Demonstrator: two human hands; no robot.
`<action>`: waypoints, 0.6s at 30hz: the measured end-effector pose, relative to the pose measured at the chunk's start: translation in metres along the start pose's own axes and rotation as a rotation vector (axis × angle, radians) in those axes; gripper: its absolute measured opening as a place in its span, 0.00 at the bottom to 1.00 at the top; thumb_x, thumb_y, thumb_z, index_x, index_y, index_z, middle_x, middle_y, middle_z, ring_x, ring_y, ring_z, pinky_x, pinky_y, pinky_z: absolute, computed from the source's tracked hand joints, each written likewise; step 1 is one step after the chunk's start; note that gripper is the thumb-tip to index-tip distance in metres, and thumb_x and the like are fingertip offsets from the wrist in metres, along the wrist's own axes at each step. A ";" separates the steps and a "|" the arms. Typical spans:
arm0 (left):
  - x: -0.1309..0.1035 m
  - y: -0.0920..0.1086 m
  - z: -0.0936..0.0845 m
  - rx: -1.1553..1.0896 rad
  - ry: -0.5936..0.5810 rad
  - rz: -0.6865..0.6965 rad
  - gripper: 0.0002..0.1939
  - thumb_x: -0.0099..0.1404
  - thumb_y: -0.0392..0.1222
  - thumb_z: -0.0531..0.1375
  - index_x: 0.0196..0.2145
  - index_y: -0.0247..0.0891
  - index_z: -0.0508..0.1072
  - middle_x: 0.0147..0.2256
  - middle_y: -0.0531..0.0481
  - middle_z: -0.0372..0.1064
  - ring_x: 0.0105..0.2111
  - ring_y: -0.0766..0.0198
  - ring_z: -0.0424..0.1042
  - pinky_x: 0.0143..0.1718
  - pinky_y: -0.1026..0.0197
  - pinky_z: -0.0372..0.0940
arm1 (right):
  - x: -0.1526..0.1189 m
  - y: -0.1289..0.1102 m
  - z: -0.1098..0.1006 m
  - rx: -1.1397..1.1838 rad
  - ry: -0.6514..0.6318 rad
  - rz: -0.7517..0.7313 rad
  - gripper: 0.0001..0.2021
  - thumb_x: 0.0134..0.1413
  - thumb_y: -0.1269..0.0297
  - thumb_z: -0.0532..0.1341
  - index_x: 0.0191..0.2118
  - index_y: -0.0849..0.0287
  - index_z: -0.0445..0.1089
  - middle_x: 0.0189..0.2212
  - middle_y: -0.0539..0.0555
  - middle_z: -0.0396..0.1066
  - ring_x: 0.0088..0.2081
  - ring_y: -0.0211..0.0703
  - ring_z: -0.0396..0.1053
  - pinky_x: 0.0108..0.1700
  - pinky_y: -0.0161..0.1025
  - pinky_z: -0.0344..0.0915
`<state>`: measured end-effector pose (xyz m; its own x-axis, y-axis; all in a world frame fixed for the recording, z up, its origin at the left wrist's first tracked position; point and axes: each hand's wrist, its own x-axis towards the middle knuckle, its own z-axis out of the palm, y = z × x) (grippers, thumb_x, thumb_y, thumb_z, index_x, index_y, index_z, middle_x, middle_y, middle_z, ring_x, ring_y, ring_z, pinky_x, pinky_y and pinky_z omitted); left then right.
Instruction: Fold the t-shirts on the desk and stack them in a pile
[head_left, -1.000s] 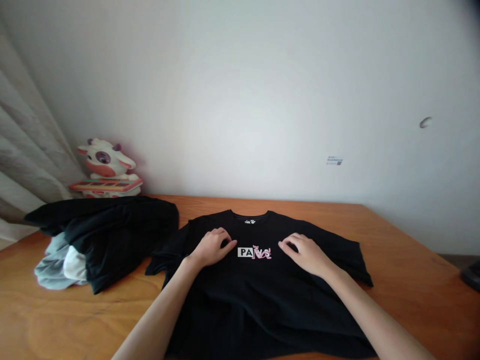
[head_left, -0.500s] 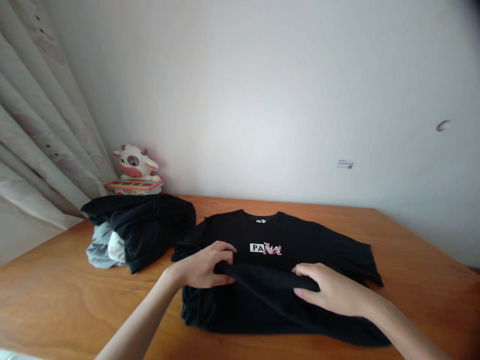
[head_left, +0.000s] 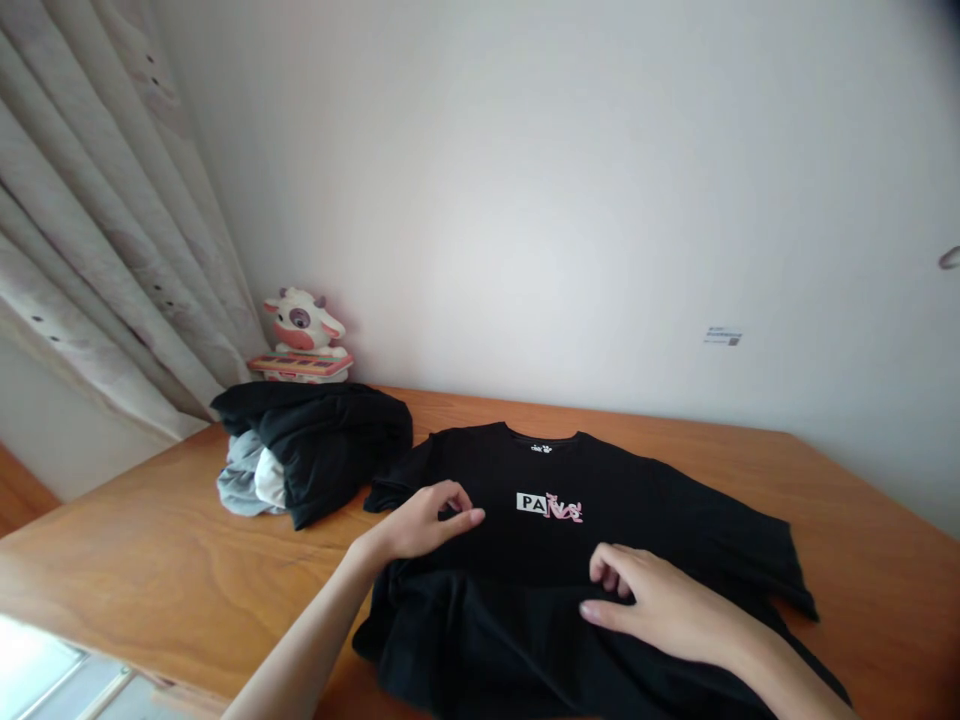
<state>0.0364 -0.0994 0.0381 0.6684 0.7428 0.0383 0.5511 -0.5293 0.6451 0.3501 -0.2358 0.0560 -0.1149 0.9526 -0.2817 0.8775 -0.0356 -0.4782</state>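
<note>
A black T-shirt [head_left: 480, 480] with a white "PA" box and a pink figure printed on its chest lies face up, collar towards the wall. Its lower part [head_left: 465, 630] is rumpled and reaches the bottom of the view. My left hand [head_left: 431, 520] hovers over the shirt's left side, thumb and curled fingers apart, holding nothing. Over the right half, just below the print, is my right hand [head_left: 637, 590]. Its fingers are bent with a gap to the thumb, and no cloth shows between them.
A heap of dark clothes [head_left: 337, 440] lies at the back left, with a grey and white garment [head_left: 244, 475] under it. Behind stands a cow-shaped toy keyboard [head_left: 304, 340]. The wooden table [head_left: 150, 560] meets a white wall; a curtain [head_left: 97, 220] hangs on the left.
Both hands have let go of the shirt's raised lower cloth, which has dropped towards the front of the table. The view has shifted left, so things appear farther right.
</note>
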 end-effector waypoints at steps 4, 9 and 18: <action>0.014 -0.034 0.019 0.305 0.405 -0.076 0.12 0.70 0.48 0.58 0.45 0.41 0.74 0.53 0.42 0.71 0.54 0.49 0.69 0.57 0.47 0.63 | 0.034 -0.031 0.003 0.044 0.125 -0.095 0.16 0.61 0.44 0.59 0.39 0.52 0.71 0.46 0.57 0.76 0.50 0.54 0.72 0.53 0.47 0.65; 0.001 -0.053 0.007 0.545 0.701 -0.308 0.19 0.70 0.52 0.58 0.55 0.44 0.72 0.57 0.41 0.67 0.58 0.45 0.64 0.58 0.46 0.61 | 0.096 -0.084 0.023 0.013 0.148 -0.229 0.11 0.59 0.51 0.62 0.38 0.51 0.73 0.43 0.55 0.76 0.47 0.52 0.74 0.50 0.46 0.66; -0.005 -0.070 -0.022 0.493 0.613 -0.571 0.16 0.73 0.48 0.51 0.45 0.40 0.76 0.45 0.40 0.76 0.48 0.46 0.73 0.44 0.53 0.65 | 0.175 -0.113 0.082 0.054 0.338 -0.367 0.08 0.66 0.61 0.58 0.46 0.53 0.73 0.43 0.55 0.75 0.47 0.49 0.72 0.50 0.45 0.66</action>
<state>-0.0163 -0.0569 0.0098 -0.0641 0.9520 0.2994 0.9523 -0.0313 0.3035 0.1925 -0.0900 -0.0071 -0.2461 0.9496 0.1939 0.7810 0.3128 -0.5406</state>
